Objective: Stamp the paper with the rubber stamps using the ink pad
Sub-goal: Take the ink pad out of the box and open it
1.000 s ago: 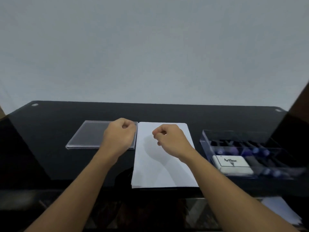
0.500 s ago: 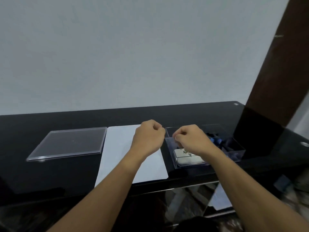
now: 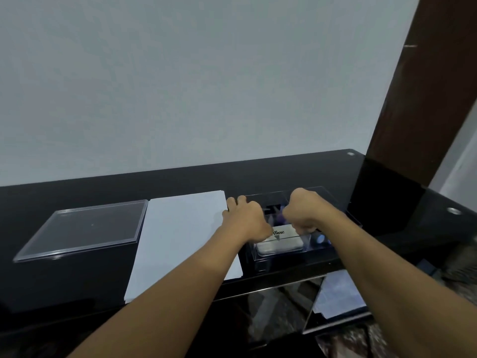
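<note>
A white sheet of paper [image 3: 180, 233] lies on the black table [image 3: 77, 280]. To its right stands a clear plastic box [image 3: 284, 258] holding a white Artline ink pad [image 3: 281, 244] and blue-purple stamps [image 3: 321, 239], mostly hidden. Both hands reach into the box. My right hand [image 3: 304, 213] has curled fingers closed on the pad's far right edge. My left hand [image 3: 245, 218] is curled at the pad's left corner by the box wall; its fingertips are hidden.
The box's clear lid [image 3: 87, 228] lies flat left of the paper. A dark brown post [image 3: 426, 99] rises at the table's right end. More papers [image 3: 338, 295] lie on a shelf under the glass. A plain wall stands behind.
My view swung right. Both hands moved from above the paper to the clear box and dropped onto the ink pad. The pad still lies in the box.
</note>
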The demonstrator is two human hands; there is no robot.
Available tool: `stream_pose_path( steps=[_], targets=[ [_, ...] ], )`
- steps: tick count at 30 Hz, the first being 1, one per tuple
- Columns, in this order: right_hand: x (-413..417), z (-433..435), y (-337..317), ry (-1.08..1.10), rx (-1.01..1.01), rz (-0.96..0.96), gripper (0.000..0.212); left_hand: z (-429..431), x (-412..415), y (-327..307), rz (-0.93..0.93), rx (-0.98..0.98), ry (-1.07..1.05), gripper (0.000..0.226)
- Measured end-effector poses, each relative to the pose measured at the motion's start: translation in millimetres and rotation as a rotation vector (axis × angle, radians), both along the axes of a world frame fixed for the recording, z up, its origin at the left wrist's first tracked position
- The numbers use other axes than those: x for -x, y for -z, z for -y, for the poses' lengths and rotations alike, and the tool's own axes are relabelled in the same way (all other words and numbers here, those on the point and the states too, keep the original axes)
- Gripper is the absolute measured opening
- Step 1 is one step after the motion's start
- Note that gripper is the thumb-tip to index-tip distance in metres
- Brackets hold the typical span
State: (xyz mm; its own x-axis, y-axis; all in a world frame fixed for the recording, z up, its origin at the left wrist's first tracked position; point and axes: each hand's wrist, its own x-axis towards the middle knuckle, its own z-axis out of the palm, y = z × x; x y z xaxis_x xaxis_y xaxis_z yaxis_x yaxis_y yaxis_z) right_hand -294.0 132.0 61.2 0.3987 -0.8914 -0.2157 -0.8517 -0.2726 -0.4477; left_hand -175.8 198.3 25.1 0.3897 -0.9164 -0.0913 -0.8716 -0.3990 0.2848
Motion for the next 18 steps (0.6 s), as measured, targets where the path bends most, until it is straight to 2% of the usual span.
stream_pose_path(
  steps=[7, 9, 12, 18],
  targets=[
    [-18, -8, 5, -0.136, 0.025, -0.195, 0.011, 12, 4, 10, 0.056, -0.057, -0.014, 0.038],
    [-20, -8, 8, -0.142, 0.042, -0.221, 0.015, 13, 3, 10, 0.073, -0.053, -0.022, 0.037],
    [-17, -6, 7, -0.121, 0.028, -0.187, 0.023, 12, 2, 10, 0.083, -0.059, -0.023, 0.042],
    [-12, -7, 9, -0.131, 0.067, -0.165, 0.021, 12, -6, 15, 0.048, -0.037, 0.014, 0.041]
  ],
)
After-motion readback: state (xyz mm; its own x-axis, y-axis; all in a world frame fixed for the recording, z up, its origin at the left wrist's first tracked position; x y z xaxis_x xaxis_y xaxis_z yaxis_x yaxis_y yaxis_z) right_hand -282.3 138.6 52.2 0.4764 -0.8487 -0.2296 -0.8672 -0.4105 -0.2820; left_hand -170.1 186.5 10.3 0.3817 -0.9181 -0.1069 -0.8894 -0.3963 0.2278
